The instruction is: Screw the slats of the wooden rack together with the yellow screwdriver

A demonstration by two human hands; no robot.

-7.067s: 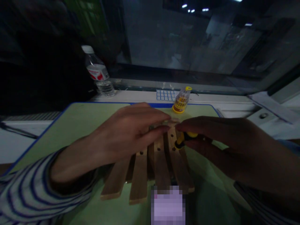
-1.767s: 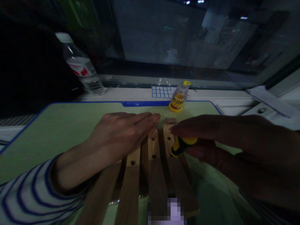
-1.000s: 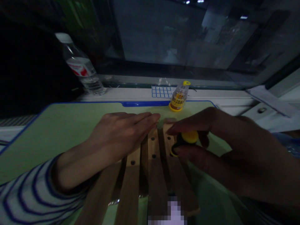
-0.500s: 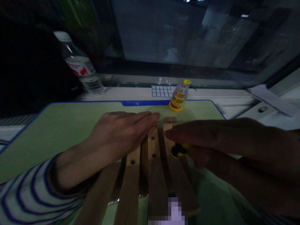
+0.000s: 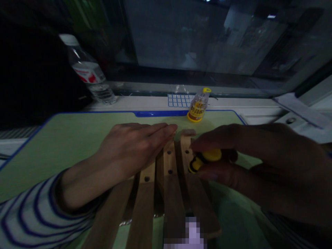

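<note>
My left hand point(image 5: 135, 147) lies flat across the wooden slats, its fingers stretched out and held together. Dark screw holes show in the slats beside it. Between thumb and fingertips, my right hand point(image 5: 256, 162) grips a short yellow-and-black screwdriver point(image 5: 212, 155). That screwdriver slants down to the left, with its front end against the rightmost slat point(image 5: 201, 197); its tip is hidden. Another slat point(image 5: 173, 193) lies to the left of this one, with a dark gap between them. The far ends of the left slats are under my left hand.
A green board with a blue edge point(image 5: 77, 135) lies beneath the slats. At its far side stands a small clear bottle with yellow ends point(image 5: 198, 106). A water bottle point(image 5: 89, 74) stands on the white sill at the left, before a dark window.
My right thumb and fingers have shifted around the screwdriver, so more of its yellow handle shows. A hole in the rightmost slat has come into view. My left hand has stayed put.
</note>
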